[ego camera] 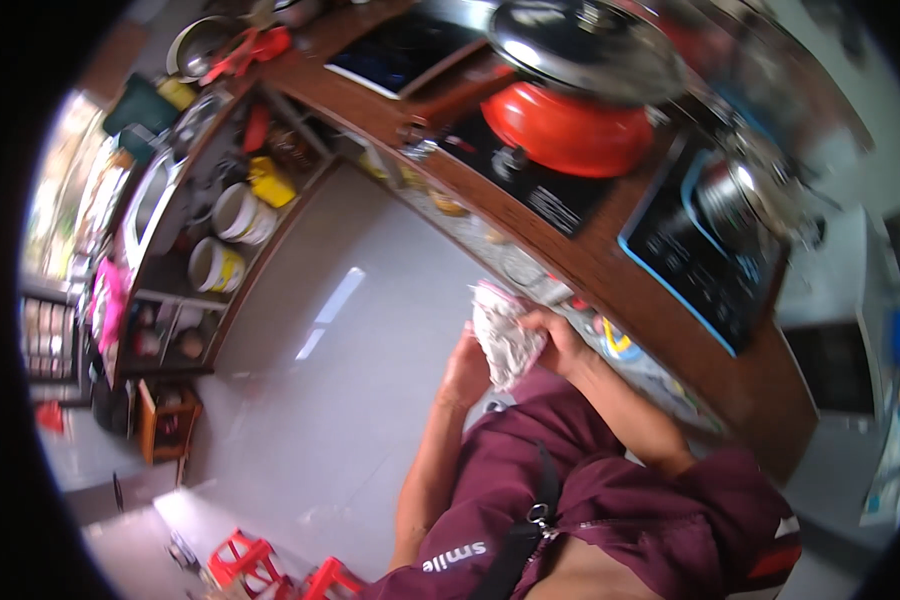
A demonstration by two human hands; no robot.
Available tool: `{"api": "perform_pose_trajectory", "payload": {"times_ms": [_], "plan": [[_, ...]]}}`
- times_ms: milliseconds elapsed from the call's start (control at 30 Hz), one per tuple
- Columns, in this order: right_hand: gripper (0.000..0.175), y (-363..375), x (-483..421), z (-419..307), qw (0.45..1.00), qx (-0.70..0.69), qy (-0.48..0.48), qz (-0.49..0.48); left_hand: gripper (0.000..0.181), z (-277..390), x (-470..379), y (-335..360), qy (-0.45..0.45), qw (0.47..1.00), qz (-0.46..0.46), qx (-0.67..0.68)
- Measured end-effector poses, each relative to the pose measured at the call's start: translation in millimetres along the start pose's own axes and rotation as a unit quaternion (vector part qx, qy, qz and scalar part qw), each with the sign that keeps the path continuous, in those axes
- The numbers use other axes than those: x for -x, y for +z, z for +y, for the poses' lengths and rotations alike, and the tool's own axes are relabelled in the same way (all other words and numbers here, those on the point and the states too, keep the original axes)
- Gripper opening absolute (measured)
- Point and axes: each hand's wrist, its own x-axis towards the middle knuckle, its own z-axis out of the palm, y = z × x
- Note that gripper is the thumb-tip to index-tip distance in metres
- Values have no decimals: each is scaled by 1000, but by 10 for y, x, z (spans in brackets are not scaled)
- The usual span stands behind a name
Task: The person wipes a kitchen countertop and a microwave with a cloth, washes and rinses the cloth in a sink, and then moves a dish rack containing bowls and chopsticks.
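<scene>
A crumpled whitish cloth (504,337) with pinkish edging is held up in front of my lap, blurred by motion. My left hand (465,369) grips it from the left side, its fingers partly behind the cloth. On the other side my right hand (559,339) pinches its edge between thumb and fingers. Both hands are beside the front edge of a brown wooden counter (607,289), lower than its top. On that counter a red pan (570,131) with a large metal-rimmed glass lid (589,49) sits on a black cooktop (525,176).
To the right are another cooktop (697,262) with a metal pot (735,195) and a microwave (832,367). At left, a sink (150,199) tops open shelves holding white buckets (244,212). Red plastic stools (247,562) stand on the grey floor (322,420).
</scene>
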Motion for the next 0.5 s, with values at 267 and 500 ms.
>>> {"api": "perform_pose_trajectory", "payload": {"times_ms": [267, 500], "plan": [[24, -208, -576, -291, 705, 655, -269, 50, 48, 195, -345, -22, -12, 995, 14, 103], [21, -243, -852, -380, 651, 711, -255, 81, 47, 239, -587, -187, 17, 987, 105, 119]]}}
